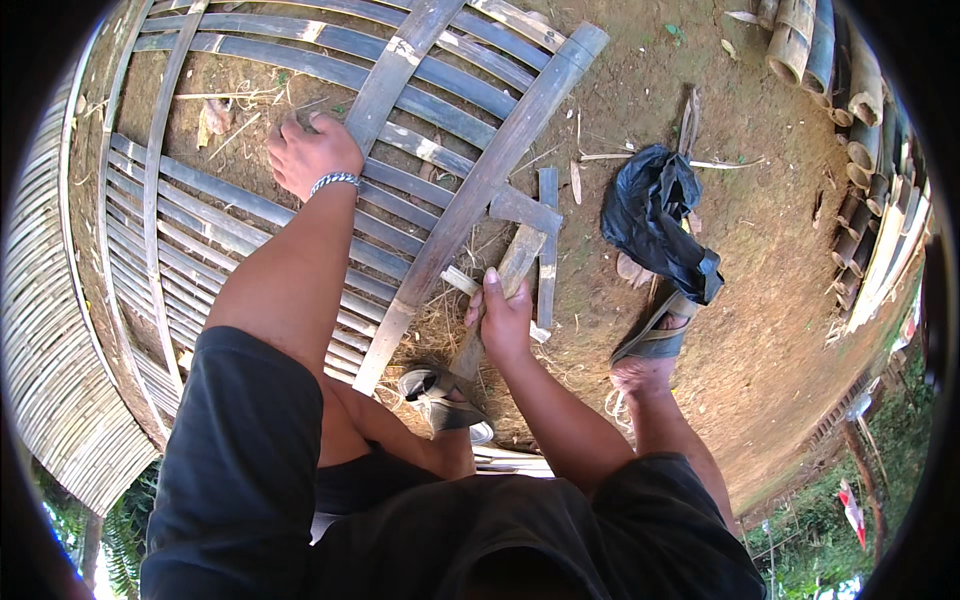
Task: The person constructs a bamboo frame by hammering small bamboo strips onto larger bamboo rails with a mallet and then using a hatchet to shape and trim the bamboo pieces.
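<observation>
My left hand (312, 158), with a chain bracelet at its wrist, is closed with curled fingers over the bamboo slat panel (300, 60), beside a wide crosspiece (385, 85). What lies under its palm is hidden. Wrapped around the wooden handle of a hammer (518, 255) is my right hand (503, 312). The dark hammer head points away from me, next to the panel's thick right edge pole (480, 210). A short dark bamboo strip (547, 250) lies just right of the hammer, and a small pale bamboo piece (459, 280) shows beside my right hand.
A crumpled black plastic bag (650, 210) lies on the soil right of the hammer. My sandalled feet (445, 395) stand near the panel's edge. Cut bamboo poles (795, 45) are stacked at the far right. A curved bamboo-slat surface (60, 350) runs along the left.
</observation>
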A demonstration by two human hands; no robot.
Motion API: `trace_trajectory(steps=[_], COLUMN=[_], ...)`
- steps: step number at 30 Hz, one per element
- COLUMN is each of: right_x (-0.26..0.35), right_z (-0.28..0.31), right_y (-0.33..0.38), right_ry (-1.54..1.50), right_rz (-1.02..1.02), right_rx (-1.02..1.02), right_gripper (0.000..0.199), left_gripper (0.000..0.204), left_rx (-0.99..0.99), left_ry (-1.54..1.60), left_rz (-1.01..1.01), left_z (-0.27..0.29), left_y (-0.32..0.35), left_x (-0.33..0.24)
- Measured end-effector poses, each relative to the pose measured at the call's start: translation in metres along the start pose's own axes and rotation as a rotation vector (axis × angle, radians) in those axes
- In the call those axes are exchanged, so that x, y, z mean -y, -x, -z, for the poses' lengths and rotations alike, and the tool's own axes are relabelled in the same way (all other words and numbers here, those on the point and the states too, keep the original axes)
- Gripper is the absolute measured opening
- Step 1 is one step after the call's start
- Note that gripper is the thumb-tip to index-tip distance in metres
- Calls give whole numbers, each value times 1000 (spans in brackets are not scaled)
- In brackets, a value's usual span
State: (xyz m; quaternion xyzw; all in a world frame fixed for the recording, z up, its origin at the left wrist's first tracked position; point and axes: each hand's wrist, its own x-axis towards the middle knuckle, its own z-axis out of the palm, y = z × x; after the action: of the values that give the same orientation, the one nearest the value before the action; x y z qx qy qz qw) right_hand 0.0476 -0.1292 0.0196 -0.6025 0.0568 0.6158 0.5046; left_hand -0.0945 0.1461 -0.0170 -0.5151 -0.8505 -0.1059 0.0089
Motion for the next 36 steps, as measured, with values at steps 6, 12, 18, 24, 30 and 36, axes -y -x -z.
trace_trajectory(steps=[6, 12, 18, 24, 30, 36], right_x=[0, 1, -6, 9, 30, 10], right_z=[-7, -15, -26, -86, -106, -55], right_y=[6, 5, 0, 20, 26, 15], right_ry=[-23, 22, 88, -342, -600, 29], right_rz=[5, -33, -60, -225, -393, -104], right_rx=[-72, -63, -117, -240, -259, -266], right_gripper=[21, 24, 26, 28, 28, 27], left_gripper=[56, 58, 58, 56, 55, 58], left_rx=[9, 35, 27, 13, 15, 45], left_ry=[2, 17, -2, 1, 14, 5], left_rz=[8, 14, -6, -35, -32, -12], left_z=[2, 4, 2, 1, 3, 6], left_y=[1, 0, 1, 1, 2, 2], left_x=[-3, -3, -1, 0, -4, -3])
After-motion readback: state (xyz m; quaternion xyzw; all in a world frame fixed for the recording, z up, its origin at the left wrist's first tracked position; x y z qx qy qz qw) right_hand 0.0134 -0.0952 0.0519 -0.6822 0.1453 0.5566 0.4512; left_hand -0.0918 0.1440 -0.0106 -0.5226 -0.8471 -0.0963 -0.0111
